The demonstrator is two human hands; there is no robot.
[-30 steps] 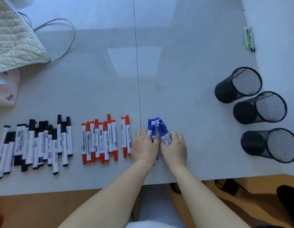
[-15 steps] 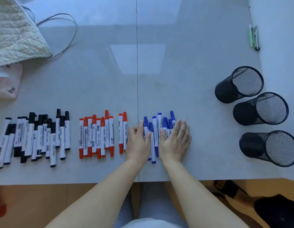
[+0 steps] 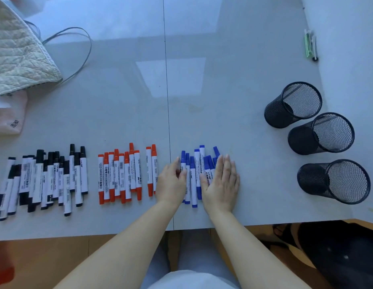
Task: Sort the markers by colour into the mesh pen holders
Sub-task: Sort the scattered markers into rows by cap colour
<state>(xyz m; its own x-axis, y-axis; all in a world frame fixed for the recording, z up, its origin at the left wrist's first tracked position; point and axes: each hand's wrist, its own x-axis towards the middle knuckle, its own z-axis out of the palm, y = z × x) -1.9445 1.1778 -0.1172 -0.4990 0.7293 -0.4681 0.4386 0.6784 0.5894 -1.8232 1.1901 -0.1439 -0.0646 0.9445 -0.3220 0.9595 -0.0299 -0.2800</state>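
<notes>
Several blue markers [image 3: 194,174] lie side by side near the table's front edge. My left hand [image 3: 171,182] rests at their left side, fingers curled against the leftmost marker. My right hand [image 3: 222,180] lies flat and spread over the right part of the group. Left of them lie several red markers [image 3: 121,176], with two red ones [image 3: 151,170] a little apart. Further left is a row of black markers [image 3: 43,180]. Three empty black mesh pen holders stand at the right: far [image 3: 294,105], middle [image 3: 321,133], near [image 3: 333,181].
A quilted cream bag [image 3: 18,53] with a thin grey strap [image 3: 77,59] sits at the back left, a pink pouch [image 3: 8,115] below it. A small green and white item [image 3: 310,44] lies at the back right. The table's front edge [image 3: 119,234] runs just below the markers.
A second ago both hands were closed around the bunched blue markers. The hands have opened and the blue markers now lie spread flat on the table; the hands moved slightly apart.
</notes>
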